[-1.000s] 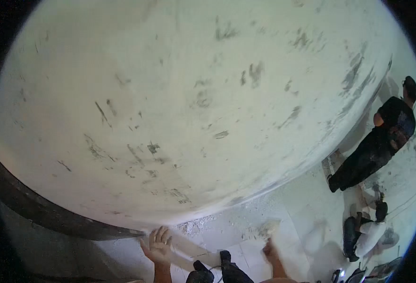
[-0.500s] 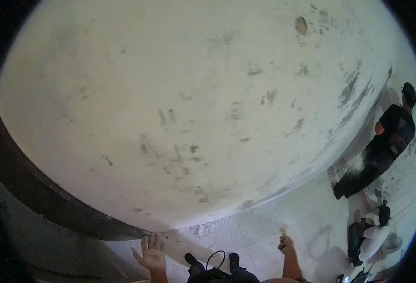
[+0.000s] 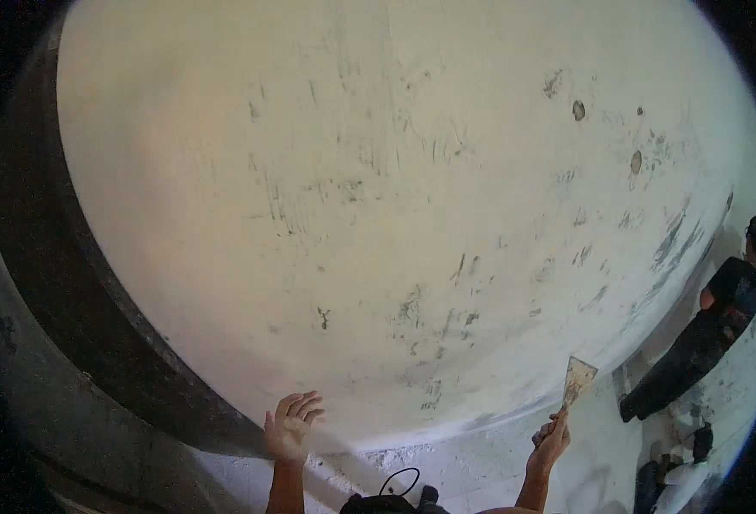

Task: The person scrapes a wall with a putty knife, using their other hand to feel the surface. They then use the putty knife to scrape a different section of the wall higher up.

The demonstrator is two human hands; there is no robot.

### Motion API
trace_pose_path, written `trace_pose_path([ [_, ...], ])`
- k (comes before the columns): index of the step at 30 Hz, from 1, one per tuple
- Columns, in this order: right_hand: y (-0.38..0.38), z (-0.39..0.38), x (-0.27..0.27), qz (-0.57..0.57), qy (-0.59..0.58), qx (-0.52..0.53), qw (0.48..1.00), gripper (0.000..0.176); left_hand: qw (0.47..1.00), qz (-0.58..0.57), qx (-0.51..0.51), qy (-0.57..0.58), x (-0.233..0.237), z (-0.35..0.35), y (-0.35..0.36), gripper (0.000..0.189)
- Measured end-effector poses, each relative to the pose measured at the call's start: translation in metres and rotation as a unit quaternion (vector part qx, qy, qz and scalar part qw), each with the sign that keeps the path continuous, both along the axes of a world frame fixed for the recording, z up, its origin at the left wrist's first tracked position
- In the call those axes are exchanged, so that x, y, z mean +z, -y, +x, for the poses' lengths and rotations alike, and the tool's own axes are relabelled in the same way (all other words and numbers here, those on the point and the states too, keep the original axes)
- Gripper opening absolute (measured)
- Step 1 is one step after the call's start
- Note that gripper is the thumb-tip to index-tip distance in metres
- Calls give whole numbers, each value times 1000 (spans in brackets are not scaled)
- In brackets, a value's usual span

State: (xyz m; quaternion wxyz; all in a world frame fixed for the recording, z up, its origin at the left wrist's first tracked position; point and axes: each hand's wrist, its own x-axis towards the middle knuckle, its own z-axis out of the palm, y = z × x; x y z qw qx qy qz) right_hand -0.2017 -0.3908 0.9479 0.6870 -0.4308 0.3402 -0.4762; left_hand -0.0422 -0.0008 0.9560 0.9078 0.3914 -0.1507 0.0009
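Observation:
A large pale wall [image 3: 352,257], scuffed with dark marks and scrapes, fills most of the head view. My left hand [image 3: 291,428] is raised in front of its lower left part, fingers apart and holding nothing. Lower right, my right hand [image 3: 551,437] is closed round the handle of a putty knife [image 3: 579,377]. The knife's wide, stained blade points upward and overlaps the wall's lower edge in this view.
A dark band [image 3: 112,334] borders the wall on the left. At the far right stands a person in dark clothes [image 3: 695,334]; below, another person in a light top [image 3: 685,488] is low near the floor. Pale floor [image 3: 481,454] shows beneath my hands.
Both hands have risen, and the putty knife's blade now shows clearly, pointing up. My view has tilted upward and shifted left, so more of the dark band shows.

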Motion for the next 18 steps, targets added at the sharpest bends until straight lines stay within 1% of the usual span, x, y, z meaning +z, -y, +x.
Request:
trace_pose_path([
  [2, -10, 16, 28, -28, 28, 21, 999, 31, 1000, 1, 3, 14, 2, -1, 0, 64],
  [4, -23, 26, 49, -90, 35, 56, 994, 30, 997, 19, -64, 31, -1, -6, 3, 61],
  [5, -26, 30, 53, -92, 47, 60, 993, 32, 997, 19, -63, 34, -3, -8, 5, 61],
  [7, -34, 31, 61, -95, 48, 75, 991, 32, 992, 22, -124, 30, -9, -16, 14, 61],
  [8, -34, 34, 64, -100, 49, 90, 990, 31, 992, 20, -116, 33, -13, -18, 19, 61],
  [10, -28, 32, 63, -118, 43, 123, 984, 30, 990, 73, -123, -9, -20, -24, 26, 59],
  [12, -25, 25, 73, -162, -8, 154, 975, 28, 990, 81, -115, -22, -23, -28, 34, 58],
  [13, -25, 21, 79, -176, -9, 166, 970, 28, 988, 90, -119, -38, -22, -30, 37, 57],
  [14, -24, 20, 82, -176, -8, 168, 970, 28, 989, 90, -116, -37, -21, -29, 40, 57],
  [16, -23, 18, 84, -136, -18, 170, 976, 27, 987, 95, -127, -24, -17, -29, 46, 55],
  [17, -23, 17, 84, -135, -18, 173, 976, 27, 987, 96, -124, -25, -15, -29, 48, 55],
  [18, -24, 18, 83, -144, -30, 197, 969, 28, 987, 110, -117, -11, -15, -28, 52, 56],
])
